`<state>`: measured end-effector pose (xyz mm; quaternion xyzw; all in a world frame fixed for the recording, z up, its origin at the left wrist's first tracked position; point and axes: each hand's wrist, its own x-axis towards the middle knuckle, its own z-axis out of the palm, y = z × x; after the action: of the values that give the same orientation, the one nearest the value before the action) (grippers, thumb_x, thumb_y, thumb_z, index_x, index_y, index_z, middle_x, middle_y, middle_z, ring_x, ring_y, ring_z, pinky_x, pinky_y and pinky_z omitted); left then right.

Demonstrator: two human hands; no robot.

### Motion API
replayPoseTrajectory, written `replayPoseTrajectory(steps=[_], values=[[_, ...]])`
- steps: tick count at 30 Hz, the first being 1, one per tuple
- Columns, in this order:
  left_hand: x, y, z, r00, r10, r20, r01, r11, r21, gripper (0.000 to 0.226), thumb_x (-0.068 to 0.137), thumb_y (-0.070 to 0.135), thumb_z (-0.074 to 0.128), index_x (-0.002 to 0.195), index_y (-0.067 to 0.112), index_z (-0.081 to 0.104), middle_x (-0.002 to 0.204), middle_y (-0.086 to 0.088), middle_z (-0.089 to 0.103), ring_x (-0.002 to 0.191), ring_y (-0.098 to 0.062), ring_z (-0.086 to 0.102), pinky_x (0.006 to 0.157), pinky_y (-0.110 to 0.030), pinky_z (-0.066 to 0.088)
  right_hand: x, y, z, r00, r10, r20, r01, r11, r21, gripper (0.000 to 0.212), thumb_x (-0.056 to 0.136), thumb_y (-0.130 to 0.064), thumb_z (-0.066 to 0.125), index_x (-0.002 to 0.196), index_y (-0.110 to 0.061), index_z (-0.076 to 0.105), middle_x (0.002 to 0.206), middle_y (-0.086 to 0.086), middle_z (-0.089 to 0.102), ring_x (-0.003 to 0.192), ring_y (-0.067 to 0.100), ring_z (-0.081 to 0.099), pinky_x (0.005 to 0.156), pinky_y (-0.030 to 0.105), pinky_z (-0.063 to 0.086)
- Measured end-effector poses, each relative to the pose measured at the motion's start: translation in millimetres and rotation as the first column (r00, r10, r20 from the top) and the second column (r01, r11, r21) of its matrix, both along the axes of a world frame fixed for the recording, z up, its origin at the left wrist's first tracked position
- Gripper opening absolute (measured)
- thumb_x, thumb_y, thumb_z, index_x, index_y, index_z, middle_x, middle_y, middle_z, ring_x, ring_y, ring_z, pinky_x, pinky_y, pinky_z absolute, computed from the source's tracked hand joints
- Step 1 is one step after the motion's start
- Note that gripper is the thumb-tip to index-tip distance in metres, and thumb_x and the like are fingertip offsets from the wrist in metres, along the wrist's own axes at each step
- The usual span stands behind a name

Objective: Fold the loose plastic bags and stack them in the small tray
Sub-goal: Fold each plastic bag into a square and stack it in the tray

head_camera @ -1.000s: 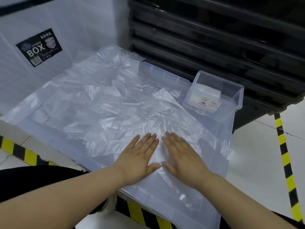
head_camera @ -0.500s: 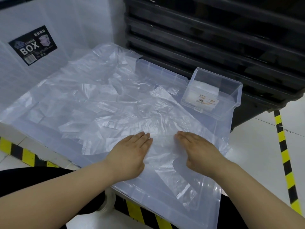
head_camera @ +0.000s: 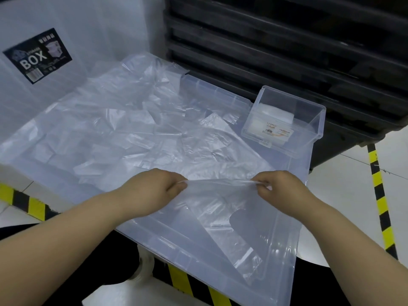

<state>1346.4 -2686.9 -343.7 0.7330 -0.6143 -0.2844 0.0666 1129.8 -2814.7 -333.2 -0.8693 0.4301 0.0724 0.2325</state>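
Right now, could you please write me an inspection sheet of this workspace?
Surface: clear plastic lid, mostly covered by bags.
Job's things: one bag lifted by its top edge; pile of loose bags spread behind it; small tray at the lid's far right corner, with folded bags inside.
Clutter: nothing seen.
Grips: left hand and right hand each pinch the bag's top edge, which is stretched between them.
Cables: nothing seen.
Surroundings: stacked black crates behind; white box with a "BOX" label on the left; yellow-black floor tape.
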Motion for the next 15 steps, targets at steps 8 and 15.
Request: replayPoseTrajectory(steps=[8,15], values=[[15.2,-12.7,-8.1,0.923,0.334,-0.192,-0.350,0.935,-0.052,0.014,0.093,0.024,0.050,0.100,0.023,0.063,0.094,0.000,0.063,0.094,-0.019,0.058,0.070,-0.025,0.037,4.7,-14.2,-7.9,0.925,-0.366,0.105,0.330,0.909,0.256,0.011,0.086,-0.004,0.051,0.091,-0.004,0.061,0.076,0.009,0.064,0.077,0.023,0.058,0.067,0.026,0.042],[-0.8,-14.2,-24.9,0.899,0.226,0.375,0.014,0.841,-0.541,0.041,0.082,0.026,0.046,0.108,0.002,0.066,0.096,-0.016,0.067,0.081,-0.034,0.066,0.077,-0.037,0.038,14.9,-11.5,-18.0,0.918,-0.388,0.085,0.376,0.918,0.127,0.030,0.090,-0.012,0.049,0.120,-0.010,0.049,0.099,0.012,0.064,0.083,0.019,0.049,0.064,0.023,0.034]])
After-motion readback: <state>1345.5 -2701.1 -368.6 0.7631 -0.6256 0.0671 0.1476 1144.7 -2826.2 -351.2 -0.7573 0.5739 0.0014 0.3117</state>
